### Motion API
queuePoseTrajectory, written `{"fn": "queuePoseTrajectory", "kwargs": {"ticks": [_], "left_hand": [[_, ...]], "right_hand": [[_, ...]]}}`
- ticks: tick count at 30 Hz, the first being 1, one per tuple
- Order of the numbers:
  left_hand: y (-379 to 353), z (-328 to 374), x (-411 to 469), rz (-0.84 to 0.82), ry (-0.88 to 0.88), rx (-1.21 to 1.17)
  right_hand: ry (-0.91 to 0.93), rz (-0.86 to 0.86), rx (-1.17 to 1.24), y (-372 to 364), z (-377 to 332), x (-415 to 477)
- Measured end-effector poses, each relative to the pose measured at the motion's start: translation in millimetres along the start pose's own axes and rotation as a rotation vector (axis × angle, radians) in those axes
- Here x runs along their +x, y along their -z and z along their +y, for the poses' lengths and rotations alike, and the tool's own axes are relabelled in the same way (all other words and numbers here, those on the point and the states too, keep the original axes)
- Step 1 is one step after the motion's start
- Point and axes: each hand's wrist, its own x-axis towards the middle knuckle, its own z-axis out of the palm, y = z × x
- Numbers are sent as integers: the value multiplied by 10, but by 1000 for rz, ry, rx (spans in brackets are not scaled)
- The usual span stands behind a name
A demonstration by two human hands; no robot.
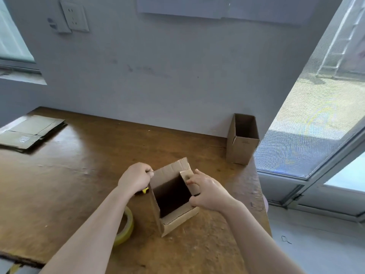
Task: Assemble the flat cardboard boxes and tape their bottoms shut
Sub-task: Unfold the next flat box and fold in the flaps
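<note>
1. Flattened cardboard boxes: a stack lying flat at ten o'clock on the wooden surface
2. Tape roll: yellowish, lying flat at seven o'clock, partly hidden behind the left forearm
3. Left hand: fingers curled, pinching the ten o'clock corner of the open box's far flap
4. Open box: upright, mouth up, right of the surface's centre, held between both hands
5. Right hand: fingers curled round the open box's three o'clock flap, thumb on top
6. Assembled box: standing upright, open-topped, at two o'clock beside the wall
</note>
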Motion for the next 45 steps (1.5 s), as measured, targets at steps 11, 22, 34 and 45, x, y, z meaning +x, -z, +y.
{"fn": "queuePoseTrajectory", "kwargs": {"ticks": [11, 22, 34, 45], "left_hand": [[-77, 38, 47, 150, 31, -157], [-282, -159, -410, 99, 37, -1044], [-477, -236, -347, 113, 82, -686], [-470, -228, -353, 105, 102, -886]], "right_hand": [[-6, -165, -124, 61, -64, 38], [7, -154, -61, 69, -34, 94], [8, -151, 0, 91, -38, 109], [-114, 138, -49, -70, -139, 64]]}}
